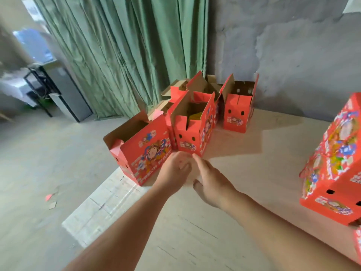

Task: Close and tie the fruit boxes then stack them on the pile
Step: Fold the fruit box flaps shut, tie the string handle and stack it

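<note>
Both arms stretch toward the cluster of open fruit boxes in the centre of the frame. The left hand (175, 169) has its fingers curled loosely and holds nothing; the right hand (212, 182) is spread with straight fingers, also empty, its fingertips just below the middle open box (192, 130). Neither hand touches cardboard yet.

The step in hand looks like reaching for the next box to close. It would go best if each hand takes one side of the middle box, pulls it clear of its neighbours onto the pale floor sheet (195, 231), and only then folds the upright flaps inward.

The left open box (140, 151) stands touching the middle one and could drag along with it. More open boxes (238, 108) crowd behind, near the grey wall (293, 45). The closed pile (336, 167) sits at the right edge, well apart. A green curtain (121, 45) hangs at upper left.
</note>
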Action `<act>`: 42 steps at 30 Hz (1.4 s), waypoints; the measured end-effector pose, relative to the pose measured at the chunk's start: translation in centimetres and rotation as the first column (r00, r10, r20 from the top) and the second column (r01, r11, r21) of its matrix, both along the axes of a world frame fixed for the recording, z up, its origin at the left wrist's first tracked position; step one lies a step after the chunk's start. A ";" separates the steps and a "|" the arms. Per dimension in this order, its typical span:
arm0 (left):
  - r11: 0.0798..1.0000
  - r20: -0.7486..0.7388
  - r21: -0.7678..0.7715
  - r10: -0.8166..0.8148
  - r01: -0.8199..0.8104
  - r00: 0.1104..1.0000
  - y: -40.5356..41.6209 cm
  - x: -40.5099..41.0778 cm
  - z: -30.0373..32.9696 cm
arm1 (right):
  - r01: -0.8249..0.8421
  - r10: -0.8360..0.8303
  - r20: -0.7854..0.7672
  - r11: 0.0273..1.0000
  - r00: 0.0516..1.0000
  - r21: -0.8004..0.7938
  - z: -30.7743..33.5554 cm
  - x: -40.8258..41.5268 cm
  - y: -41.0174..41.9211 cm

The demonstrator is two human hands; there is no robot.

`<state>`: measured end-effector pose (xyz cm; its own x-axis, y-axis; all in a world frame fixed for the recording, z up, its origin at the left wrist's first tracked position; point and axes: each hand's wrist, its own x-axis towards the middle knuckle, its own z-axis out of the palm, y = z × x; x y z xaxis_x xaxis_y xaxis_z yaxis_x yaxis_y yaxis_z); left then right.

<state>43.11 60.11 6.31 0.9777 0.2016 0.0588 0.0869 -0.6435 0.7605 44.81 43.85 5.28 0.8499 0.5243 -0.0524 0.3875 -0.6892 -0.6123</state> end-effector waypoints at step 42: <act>0.677 -0.243 -0.208 -0.735 0.706 0.633 -13.7 -18.1 -3.5 | 0.468 -0.318 0.450 0.840 0.834 -0.274 -2.0 -28.2 -20.7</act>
<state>25.01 46.45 2.80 0.7801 -0.5842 -0.2239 -0.1575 -0.5297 0.8335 16.62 23.11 3.24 0.9698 0.1470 0.1945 0.1788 -0.9712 -0.1575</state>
